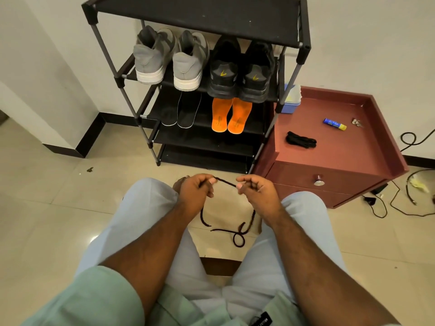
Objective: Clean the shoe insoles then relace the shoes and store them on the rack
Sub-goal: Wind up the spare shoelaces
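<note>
Dark brown lace (226, 182) runs taut between your pinching fingertips, your left hand (196, 191) and right hand (255, 191) both curled on it above your knees. Its slack trails down onto the tiled floor (47, 208). Beyond, the rack (303, 43) holds grey shoes (169, 60), black shoes (240, 69) and orange insoles (231, 116).

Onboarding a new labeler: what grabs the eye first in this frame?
Front and centre, the left hand and right hand pinch a dark shoelace taut between them, its slack trailing onto the floor. Behind, bright orange insoles lie on the black rack, on the shelf below the grey sneakers and black shoes.
</note>
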The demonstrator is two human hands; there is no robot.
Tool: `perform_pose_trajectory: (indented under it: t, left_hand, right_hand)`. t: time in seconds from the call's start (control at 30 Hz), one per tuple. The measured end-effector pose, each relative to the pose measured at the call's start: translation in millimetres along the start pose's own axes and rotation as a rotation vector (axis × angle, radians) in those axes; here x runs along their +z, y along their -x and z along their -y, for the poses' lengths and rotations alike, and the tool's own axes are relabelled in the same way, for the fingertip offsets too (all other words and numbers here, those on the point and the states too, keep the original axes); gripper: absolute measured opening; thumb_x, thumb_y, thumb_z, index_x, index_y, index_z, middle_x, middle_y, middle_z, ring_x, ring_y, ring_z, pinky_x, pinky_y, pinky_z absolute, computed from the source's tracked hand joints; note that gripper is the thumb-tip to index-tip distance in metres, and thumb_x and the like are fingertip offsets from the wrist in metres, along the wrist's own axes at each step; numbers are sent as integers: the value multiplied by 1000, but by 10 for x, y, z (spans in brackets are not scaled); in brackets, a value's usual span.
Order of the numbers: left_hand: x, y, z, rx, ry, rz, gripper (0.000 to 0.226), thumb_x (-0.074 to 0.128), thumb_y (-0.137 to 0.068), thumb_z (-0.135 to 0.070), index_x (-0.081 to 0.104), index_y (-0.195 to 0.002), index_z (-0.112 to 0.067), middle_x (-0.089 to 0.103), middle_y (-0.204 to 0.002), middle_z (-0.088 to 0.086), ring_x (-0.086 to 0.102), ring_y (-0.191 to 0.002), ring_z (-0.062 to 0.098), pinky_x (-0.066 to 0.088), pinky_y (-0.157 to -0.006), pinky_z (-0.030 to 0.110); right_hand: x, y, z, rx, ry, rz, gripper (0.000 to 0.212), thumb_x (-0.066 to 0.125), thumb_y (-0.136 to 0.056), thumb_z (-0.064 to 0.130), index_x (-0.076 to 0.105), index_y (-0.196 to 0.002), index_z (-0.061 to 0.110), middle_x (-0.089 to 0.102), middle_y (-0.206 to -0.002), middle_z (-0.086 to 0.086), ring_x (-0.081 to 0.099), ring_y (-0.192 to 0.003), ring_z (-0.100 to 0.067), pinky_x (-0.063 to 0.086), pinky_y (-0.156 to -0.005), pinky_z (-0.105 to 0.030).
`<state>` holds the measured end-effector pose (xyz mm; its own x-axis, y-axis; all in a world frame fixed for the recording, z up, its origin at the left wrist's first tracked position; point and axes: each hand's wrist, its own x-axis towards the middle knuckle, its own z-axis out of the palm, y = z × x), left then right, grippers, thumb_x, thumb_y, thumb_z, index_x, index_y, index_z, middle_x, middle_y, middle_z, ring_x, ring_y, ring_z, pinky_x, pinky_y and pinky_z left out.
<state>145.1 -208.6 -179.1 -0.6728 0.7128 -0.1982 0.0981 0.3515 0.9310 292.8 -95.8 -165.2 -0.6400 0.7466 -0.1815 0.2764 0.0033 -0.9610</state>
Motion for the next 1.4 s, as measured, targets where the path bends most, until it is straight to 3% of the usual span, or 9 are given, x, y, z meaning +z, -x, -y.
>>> perform_pose_trajectory:
  t: [0.17, 0.23, 0.33, 0.47, 0.67, 0.83, 1.03, 1.2, 1.4]
  left_hand:
    - [-164, -126, 3, -132, 364, -399, 18, 52, -101, -24, 66, -105, -34, 66, -95, -3, 62, -90, 21, 56, -90, 50]
    - [-125, -116, -6, 16, -187, -165, 44, 53, -100, -32, 42, -143, -38, 42, -150, 3, 38, -138, 29, 34, -113, 52]
    - [90, -2, -36, 129, -498, 260, 48, 44, -100, -49, 34, -146, -47, -7, -166, -6, -15, -150, 29, 0, -117, 59]
    - [88, -30, 50, 58, -177, 357, 15, 59, -96, -36, 67, -84, -38, 49, -145, -7, 35, -142, 22, 31, -114, 43]
    - [-193, -203, -9, -196, -42, -382, 13, 52, -101, -19, 62, -109, -16, 53, -134, 13, 50, -123, 31, 39, -101, 34]
    - [148, -58, -75, 138, -452, 200, 58, 43, -97, -57, 33, -150, -38, -4, -166, -3, -17, -149, 28, -6, -117, 55]
    - [119, -74, -17, 64, -131, 176, 15, 59, -96, -35, 69, -85, -33, 65, -121, -7, 56, -118, 13, 42, -101, 28]
    - [51, -135, 77, 6, -236, 99, 10, 60, -94, -42, 68, -90, -37, 67, -97, -14, 60, -102, 14, 47, -101, 44]
    - [143, -12, 41, 24, -77, 302, 25, 61, -97, -20, 68, -121, -17, 69, -114, -7, 61, -107, 4, 47, -94, 17]
  right_hand:
    - [-128, -7, -22, 69, 104, 49, 4, 71, -84, 16, 70, -81, 15, 60, -65, 1, 49, -53, 1, 43, -58, -15]
    - [-105, -15, 17, 64, 39, 18, 7, 72, -84, 14, 69, -78, 16, 56, -59, 7, 47, -49, 3, 40, -53, -13]
    - [-9, 0, 77, 41, 37, 89, 5, 73, -82, 12, 71, -78, 14, 59, -59, 10, 48, -51, 3, 40, -53, -13]
    - [-59, 7, 47, 65, 34, 138, 8, 75, -78, 5, 71, -83, 0, 60, -55, 11, 49, -49, 4, 38, -50, -11]
    - [-268, -44, -40, 113, -57, -15, 11, 76, -76, 5, 71, -82, 13, 60, -68, -10, 51, -60, -16, 43, -59, -27]
    - [-121, -71, 45, 49, -119, 19, 7, 74, -78, 2, 70, -83, 6, 64, -59, 8, 54, -55, 0, 43, -54, -16]
    - [-176, -59, 10, 51, -101, 25, 8, 76, -76, 4, 72, -83, 6, 63, -62, 6, 51, -53, -1, 40, -51, -16]
    - [-232, -70, -1, 26, -40, -13, 8, 74, -80, 6, 72, -80, 14, 66, -70, 3, 55, -62, -3, 45, -59, -19]
    - [-102, -60, 4, -41, -66, -5, 9, 70, -83, 4, 69, -84, 13, 67, -77, 3, 60, -70, -2, 49, -71, -20]
